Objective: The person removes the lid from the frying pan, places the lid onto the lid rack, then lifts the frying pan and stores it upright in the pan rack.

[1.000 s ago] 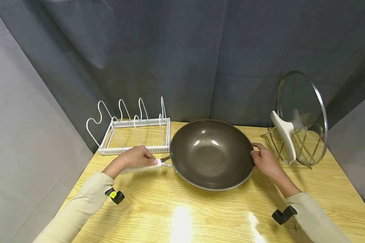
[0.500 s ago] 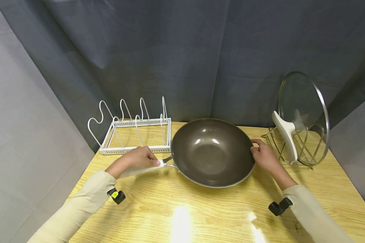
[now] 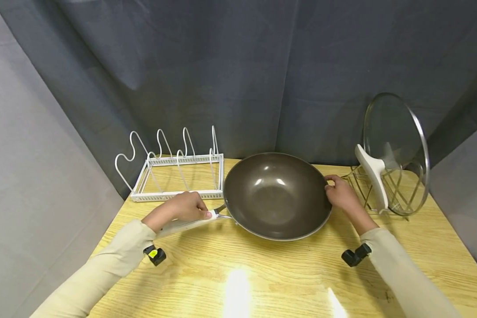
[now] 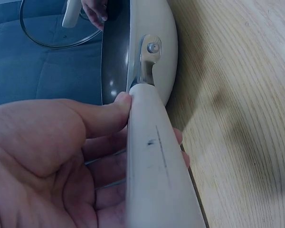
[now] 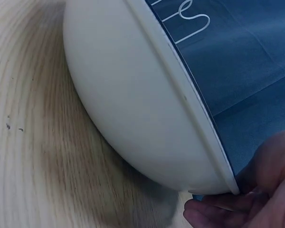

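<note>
A wok, dark brown inside with a pale outer wall, is in the middle of the head view. My left hand grips its white handle close to the metal bracket, thumb on one side and fingers round the other. On the opposite side, my right hand pinches the rim, its fingertips under the outer wall in the right wrist view. The wok's inside faces up and shows nothing in it. Whether its base touches the table is hard to tell.
On the left stands a white wire rack with upright loops. A glass lid with a white handle leans upright in a metal wire stand on the right. The wooden table ends at a dark curtain behind.
The wok has shifted slightly toward the back, with both hands still on it. My right wrist has swung a little to the left.
</note>
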`<state>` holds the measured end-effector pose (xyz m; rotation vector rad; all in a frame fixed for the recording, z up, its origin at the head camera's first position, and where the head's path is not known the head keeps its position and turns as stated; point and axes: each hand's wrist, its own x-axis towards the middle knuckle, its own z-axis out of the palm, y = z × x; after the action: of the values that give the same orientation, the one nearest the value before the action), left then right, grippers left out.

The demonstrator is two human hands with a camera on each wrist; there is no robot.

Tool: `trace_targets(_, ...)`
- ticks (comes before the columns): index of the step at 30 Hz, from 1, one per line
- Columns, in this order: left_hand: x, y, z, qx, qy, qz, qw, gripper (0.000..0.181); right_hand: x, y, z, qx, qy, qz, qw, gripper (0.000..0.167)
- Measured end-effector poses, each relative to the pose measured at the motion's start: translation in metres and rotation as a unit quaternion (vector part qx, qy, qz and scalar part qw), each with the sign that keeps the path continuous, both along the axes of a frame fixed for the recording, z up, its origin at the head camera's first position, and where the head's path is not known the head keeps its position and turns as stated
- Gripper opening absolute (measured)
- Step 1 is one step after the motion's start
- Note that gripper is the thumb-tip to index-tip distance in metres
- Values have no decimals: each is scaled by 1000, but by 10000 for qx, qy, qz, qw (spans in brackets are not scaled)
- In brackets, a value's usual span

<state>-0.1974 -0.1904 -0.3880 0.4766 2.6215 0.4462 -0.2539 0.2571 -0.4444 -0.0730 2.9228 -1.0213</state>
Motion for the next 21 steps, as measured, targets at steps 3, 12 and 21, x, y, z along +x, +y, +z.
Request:
trace_targets(3,0,1,1,-84,18,-15,10000,22,-4,-3,2,-18,-76,-38,10000,44)
trace_targets(12,0,8,2,-227,-62,-111,9997,22,-13,-6,2,-83,-2,-124,9999,44)
trace_targets(21,5,14,4,-134,-92,-233,9996,24,-25,-6,2,-64,-166,-224,9996,46)
